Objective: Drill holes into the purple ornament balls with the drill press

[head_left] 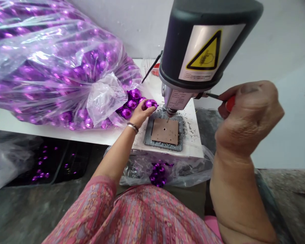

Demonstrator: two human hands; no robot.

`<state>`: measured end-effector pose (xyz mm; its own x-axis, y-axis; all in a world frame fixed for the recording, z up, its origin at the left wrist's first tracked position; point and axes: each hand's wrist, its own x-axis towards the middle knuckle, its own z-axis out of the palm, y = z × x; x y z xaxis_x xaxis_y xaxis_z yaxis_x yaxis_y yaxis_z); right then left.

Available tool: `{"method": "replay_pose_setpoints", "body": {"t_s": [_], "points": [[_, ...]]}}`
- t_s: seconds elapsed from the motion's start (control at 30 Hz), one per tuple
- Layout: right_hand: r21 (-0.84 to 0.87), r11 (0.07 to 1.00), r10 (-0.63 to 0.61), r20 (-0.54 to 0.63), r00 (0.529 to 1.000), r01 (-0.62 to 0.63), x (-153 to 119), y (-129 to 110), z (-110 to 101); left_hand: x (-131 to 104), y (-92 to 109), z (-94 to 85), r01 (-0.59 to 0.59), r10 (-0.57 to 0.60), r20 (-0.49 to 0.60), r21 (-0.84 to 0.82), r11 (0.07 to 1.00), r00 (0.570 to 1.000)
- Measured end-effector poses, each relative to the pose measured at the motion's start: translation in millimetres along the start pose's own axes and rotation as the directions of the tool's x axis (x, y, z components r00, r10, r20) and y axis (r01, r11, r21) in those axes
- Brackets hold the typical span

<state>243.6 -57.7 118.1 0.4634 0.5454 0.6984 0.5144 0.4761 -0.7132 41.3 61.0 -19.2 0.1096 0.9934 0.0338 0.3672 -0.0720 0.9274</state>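
My left hand [141,113] holds a shiny purple ball [150,103] between thumb and fingers, just left of the drill press [178,84]. On the right, my right hand [246,115] is wrapped round the red knob [230,103] of the press lever. Under the drill bit [168,119] lies a brown square board [165,131] with a small hole, on the grey base plate [147,137]. More purple balls [126,113] spill from the mouth of a big clear plastic bag beside my left hand.
The large bag of purple balls [53,67] covers the left of the white table [101,136]. An open plastic bag [190,171] with purple balls hangs at the front edge. Dark crates [63,162] stand below left. Shavings lie around the base.
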Motion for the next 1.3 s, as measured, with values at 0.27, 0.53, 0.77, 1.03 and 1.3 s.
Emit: {"method": "replay_pose_setpoints", "body": {"t_s": [0.27, 0.53, 0.77, 1.03, 1.3], "points": [[0.034, 0.997, -0.063, -0.044, 0.997, 0.064, 2.2, 3.8, 6.0, -62.7, 14.1, -21.5, 0.243, -0.111, 0.340, -0.375, 0.895, 0.934], [0.072, 0.996, -0.048, 0.024, 0.999, 0.046, 5.0, 8.7, 6.6, -61.1, 17.2, 0.8, -0.010, -0.008, 0.259, 0.071, 0.997, 0.966], [-0.024, 1.000, 0.005, 0.094, 0.996, -0.003, 16.0, -3.9, 4.9, -59.8, 32.5, 10.8, -0.033, -0.021, 0.185, 0.280, 0.959, 0.983], [-0.125, 0.987, 0.123, 0.214, 0.969, -0.097, 47.5, -28.2, 4.3, -54.3, 44.8, 9.7, -0.106, -0.008, 0.279, 0.392, 0.914, 0.960], [-0.097, 0.992, 0.101, 0.245, 0.964, -0.079, 47.4, -25.9, 2.0, -51.7, 48.5, 25.2, -0.204, 0.067, 0.314, 0.426, 0.882, 0.947]]}}
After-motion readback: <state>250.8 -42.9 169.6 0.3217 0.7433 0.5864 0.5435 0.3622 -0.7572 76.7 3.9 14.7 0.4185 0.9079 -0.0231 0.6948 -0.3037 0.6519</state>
